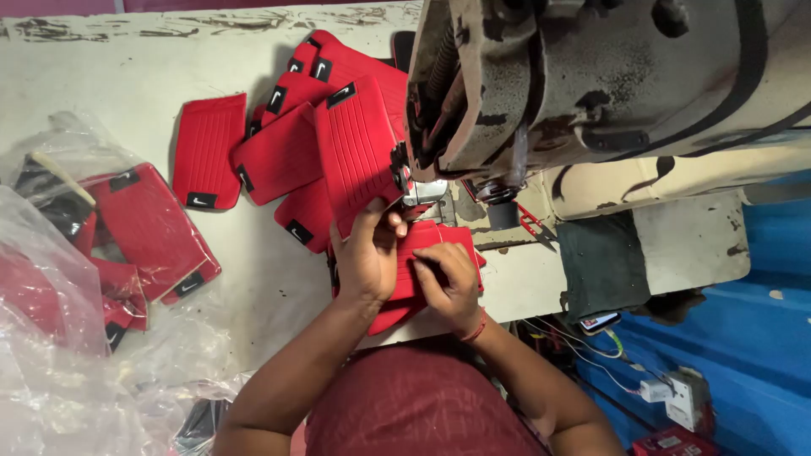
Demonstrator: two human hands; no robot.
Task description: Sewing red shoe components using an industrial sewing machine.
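Left hand (365, 257) and right hand (448, 283), fingers (390, 221) narrow, pinching flat red ribbed fabric panel (412, 245) on white worktop (270, 287) under grimy sewing machine head (591, 76). Beyond: stack of same red panels with small black tags (312, 135). Left: clear plastic bag (59, 338) with more.

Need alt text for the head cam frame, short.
Two bare hands, left hand and right hand, press a red padded fabric piece flat under the needle of a worn sewing machine. More red pieces lie piled on the white table, others in clear plastic bags.
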